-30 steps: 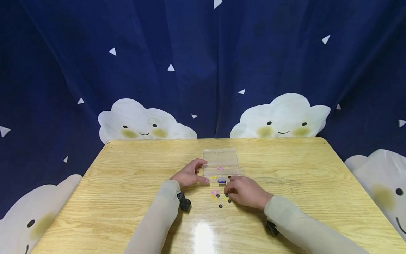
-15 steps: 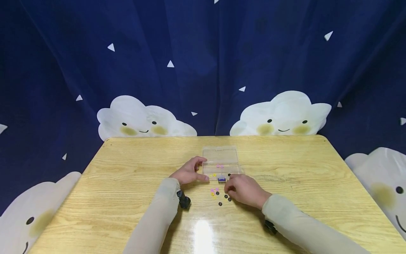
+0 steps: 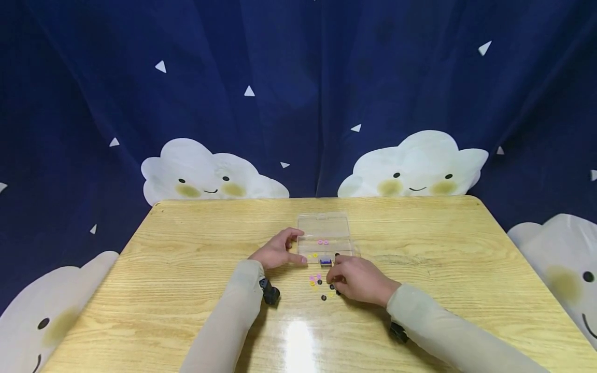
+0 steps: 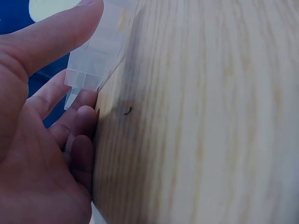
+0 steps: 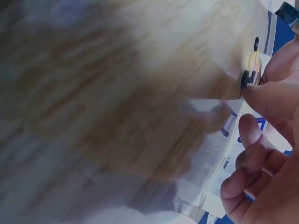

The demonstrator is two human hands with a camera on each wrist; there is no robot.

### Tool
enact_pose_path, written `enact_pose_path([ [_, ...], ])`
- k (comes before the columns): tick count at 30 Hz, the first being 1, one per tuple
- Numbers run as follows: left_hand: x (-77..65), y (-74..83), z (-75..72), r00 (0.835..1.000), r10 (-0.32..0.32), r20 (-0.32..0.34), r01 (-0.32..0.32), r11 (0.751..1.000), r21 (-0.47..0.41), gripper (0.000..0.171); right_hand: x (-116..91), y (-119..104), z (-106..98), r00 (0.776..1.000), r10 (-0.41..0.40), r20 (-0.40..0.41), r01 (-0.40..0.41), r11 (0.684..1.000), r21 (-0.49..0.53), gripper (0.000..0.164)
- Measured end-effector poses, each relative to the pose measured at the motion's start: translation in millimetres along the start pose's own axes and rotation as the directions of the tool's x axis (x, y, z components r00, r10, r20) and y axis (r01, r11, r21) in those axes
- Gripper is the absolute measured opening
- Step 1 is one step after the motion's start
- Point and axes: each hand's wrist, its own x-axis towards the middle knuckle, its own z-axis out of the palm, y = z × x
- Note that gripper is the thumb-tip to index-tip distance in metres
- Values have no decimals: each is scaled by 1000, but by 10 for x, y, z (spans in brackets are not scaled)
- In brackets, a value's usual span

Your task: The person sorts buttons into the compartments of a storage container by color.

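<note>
A clear plastic box (image 3: 324,250) lies with its lid (image 3: 323,225) folded back. My left hand (image 3: 277,250) holds its left end, thumb at the front edge and fingers at the back. In the left wrist view the box's corner (image 4: 86,77) sits between thumb and fingers. Two pink buttons (image 3: 323,242), a yellow button (image 3: 315,255) and a black one (image 3: 337,255) show inside. My right hand (image 3: 358,278) is low over loose buttons before the box, fingers bent. Its thumb and index tips are beside a black button (image 5: 245,79); I cannot tell whether they pinch one.
A blue clasp (image 3: 326,262) shows at the box's front edge. Pink buttons (image 3: 312,278), yellow ones (image 3: 312,283) and black ones (image 3: 324,298) lie loose on the wooden table (image 3: 210,223). A dark blue curtain (image 3: 280,119) with clouds hangs behind.
My right hand has shifted slightly left over the loose buttons, covering more of a black one. The left hand stays at the box. The whole head view has drifted up slightly.
</note>
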Motion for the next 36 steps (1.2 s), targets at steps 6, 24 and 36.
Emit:
enact_pose_path([
  [6, -12, 3, 7, 1000, 1, 4, -1, 1000, -7, 73, -13, -8, -1, 1000, -14, 15, 14, 1000, 12, 15],
  [24, -20, 26, -1, 1000, 5, 2, -5, 1000, -10, 73, 8, -12, -13, 999, -39, 9, 39, 999, -2, 11],
  [36, -27, 32, 22, 1000, -18, -18, 17, 1000, -16, 74, -3, -6, -16, 1000, 18, 6, -19, 1000, 23, 13],
])
